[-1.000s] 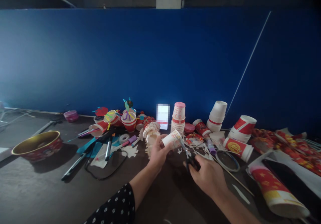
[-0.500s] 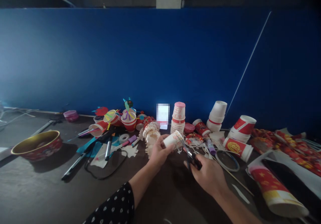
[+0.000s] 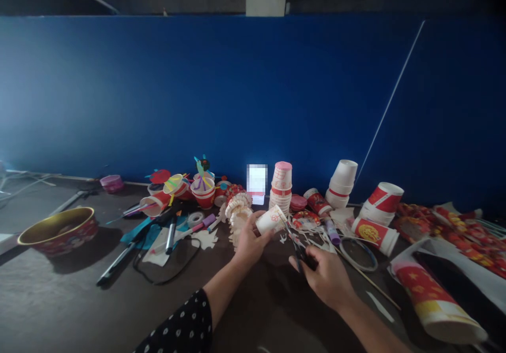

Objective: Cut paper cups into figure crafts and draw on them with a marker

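Observation:
Tilted on its side, a white paper cup with a printed pattern is gripped by my left hand, thumb along its near side. My right hand has its fingers through the handles of black-handled scissors. The blades point up and to the left, at the cup's right-hand rim. Whether the blades touch the paper is hard to make out. Behind the cup rises a stack of paper cups with a pink top. Cut paper scraps lie just beyond my right hand.
At the left stands a red and gold bowl. Markers, decorated cups and a tape roll lie left of centre. To the right are more cup stacks, a ring of wire and a dark phone. A blue partition closes the back.
The cup has turned slightly in my left hand. The scissors have shifted a little down and left, with their blades at a steeper angle.

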A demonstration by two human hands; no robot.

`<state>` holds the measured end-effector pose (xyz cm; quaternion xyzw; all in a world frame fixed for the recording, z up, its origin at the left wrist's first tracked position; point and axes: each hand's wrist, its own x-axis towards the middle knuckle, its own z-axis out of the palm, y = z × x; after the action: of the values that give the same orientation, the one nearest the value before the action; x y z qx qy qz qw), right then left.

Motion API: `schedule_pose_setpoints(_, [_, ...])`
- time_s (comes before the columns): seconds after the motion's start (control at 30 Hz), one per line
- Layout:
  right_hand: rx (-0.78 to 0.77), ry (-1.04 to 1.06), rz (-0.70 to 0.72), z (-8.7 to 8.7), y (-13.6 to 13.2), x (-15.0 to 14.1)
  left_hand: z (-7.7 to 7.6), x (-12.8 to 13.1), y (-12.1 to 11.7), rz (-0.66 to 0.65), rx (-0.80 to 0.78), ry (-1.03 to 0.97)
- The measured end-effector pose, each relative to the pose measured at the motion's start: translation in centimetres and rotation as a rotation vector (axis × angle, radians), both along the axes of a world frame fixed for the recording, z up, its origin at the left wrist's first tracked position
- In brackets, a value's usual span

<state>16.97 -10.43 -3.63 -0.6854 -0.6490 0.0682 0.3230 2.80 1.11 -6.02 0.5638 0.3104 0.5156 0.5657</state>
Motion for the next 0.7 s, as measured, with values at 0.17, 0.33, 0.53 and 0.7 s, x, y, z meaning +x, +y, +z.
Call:
schedule_pose_setpoints(0.17, [0.034,-0.108,-0.077,0.15,0.04,0.22,0.1,-0.12,-0.16,0.025,0.001,0.036])
schedule_pose_setpoints(0.33, [0.042,-0.192,-0.106,0.16,0.06,0.29,0.03,-0.06,-0.02,0.027,-0.011,0.006])
schedule_pose_setpoints(0.53, [0.068,-0.302,-0.137,-0.41,0.01,0.06,0.2,0.16,-0.33,-0.013,-0.072,-0.028])
schedule_pose_setpoints(0.7, [0.069,-0.355,-0.167,-0.46,-0.06,0.07,0.66,0.22,-0.96,-0.035,-0.099,0.007])
